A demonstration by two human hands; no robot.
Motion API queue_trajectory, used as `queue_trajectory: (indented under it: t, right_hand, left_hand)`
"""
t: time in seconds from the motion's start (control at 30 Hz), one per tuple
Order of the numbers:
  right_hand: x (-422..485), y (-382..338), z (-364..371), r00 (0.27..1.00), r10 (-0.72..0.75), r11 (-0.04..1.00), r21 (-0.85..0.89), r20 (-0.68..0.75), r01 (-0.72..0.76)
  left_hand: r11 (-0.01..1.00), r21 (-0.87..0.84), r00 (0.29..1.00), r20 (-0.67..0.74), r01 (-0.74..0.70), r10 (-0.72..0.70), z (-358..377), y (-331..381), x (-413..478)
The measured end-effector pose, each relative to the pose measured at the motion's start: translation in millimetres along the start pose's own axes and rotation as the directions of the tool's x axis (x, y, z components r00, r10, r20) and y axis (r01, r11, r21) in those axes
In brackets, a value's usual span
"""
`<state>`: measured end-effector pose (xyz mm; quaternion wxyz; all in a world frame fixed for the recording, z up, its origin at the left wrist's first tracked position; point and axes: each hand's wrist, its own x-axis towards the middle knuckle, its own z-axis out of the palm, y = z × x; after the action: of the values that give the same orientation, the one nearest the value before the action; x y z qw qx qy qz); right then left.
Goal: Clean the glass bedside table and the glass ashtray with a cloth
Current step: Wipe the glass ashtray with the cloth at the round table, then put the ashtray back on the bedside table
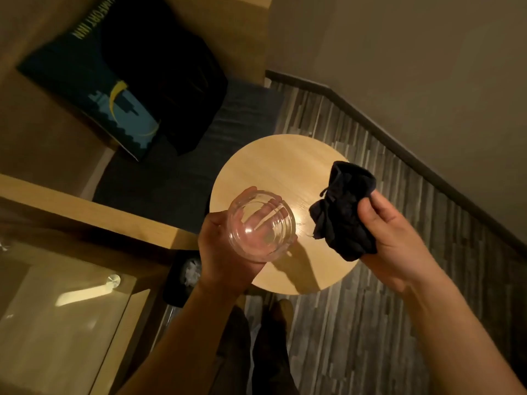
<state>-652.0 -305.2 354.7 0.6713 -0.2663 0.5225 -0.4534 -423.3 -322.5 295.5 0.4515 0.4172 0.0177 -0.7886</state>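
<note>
My left hand grips a round clear glass ashtray, held up above the near edge of a round wooden table. A bunched dark cloth is clutched in my right hand, a short gap to the right of the ashtray and apart from it. The glass bedside table lies at the lower left, its top reflecting a streak of light, with a metal stud at one corner.
A bench with a dark cushion, a printed pillow and dark clothing runs along the upper left. A small black bin stands below my left wrist. Striped flooring and a wall skirting are at the right.
</note>
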Motion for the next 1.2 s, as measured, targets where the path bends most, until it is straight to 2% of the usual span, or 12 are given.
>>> queue_trajectory:
  t: [0.1,0.17,0.3,0.4,0.57,0.63,0.67,0.73,0.8,0.87,1.07,1.2]
  right_hand:
    - [30.9,49.4,-17.3,0.997,-0.006,0.974,-0.225,-0.083,-0.013]
    - [53.3,88.4,-23.8,0.988,-0.051,0.885,-0.465,-0.142,-0.021]
    - [92.3,166.5,-28.6,0.98,-0.171,0.476,-0.88,-0.103,-0.01]
    - [106.1,211.2,-24.1,0.968,-0.243,0.18,-0.984,-0.057,-0.013]
    - [102.7,265.0,-15.6,0.98,-0.189,-0.064,-0.996,-0.054,-0.067]
    - [101.9,265.0,-16.6,0.983,-0.164,-0.035,-0.995,-0.084,-0.091]
    - [100.7,257.5,-14.9,0.977,-0.187,0.036,-0.995,-0.099,-0.094]
    - [92.6,225.0,-2.8,0.942,-0.279,0.338,-0.937,-0.186,-0.084]
    - [76.3,179.0,14.6,0.901,-0.282,0.696,-0.717,-0.329,-0.044]
    - [53.6,131.5,32.5,0.895,-0.217,0.857,-0.515,-0.389,-0.015]
    - [-5.1,43.6,71.8,0.972,-0.076,0.928,-0.372,-0.221,-0.012]
    - [-28.6,13.4,85.2,0.979,-0.109,0.934,-0.354,-0.172,0.042]
  left_hand:
    - [1.0,-0.01,0.98,0.197,-0.009,0.011,-22.1,2.2,17.0]
    - [0.996,-0.058,0.967,0.249,0.068,-0.052,-34.3,-0.5,28.8]
    - [0.992,-0.088,0.93,0.363,0.095,-0.056,-57.5,-12.0,51.1]
    - [0.991,-0.072,0.93,0.358,0.113,-0.08,-70.6,-16.5,64.9]
    - [0.986,-0.131,0.94,0.338,0.1,-0.05,-78.9,-23.5,81.0]
    - [0.984,-0.147,0.938,0.343,0.099,-0.043,-78.7,-25.2,81.2]
    - [0.982,-0.159,0.939,0.342,0.098,-0.038,-77.3,-25.6,79.6]
    - [0.98,-0.179,0.945,0.325,0.085,-0.023,-71.3,-25.1,74.7]
    - [0.979,-0.199,0.952,0.306,0.044,0.019,-58.7,-23.0,65.8]
    - [0.979,-0.204,0.965,0.255,-0.008,0.061,-41.2,-17.6,51.6]
    - [0.958,-0.285,0.978,0.196,-0.018,0.076,7.3,-7.9,-3.7]
    - [0.965,-0.25,0.984,0.132,-0.084,0.12,26.0,-3.9,-35.2]
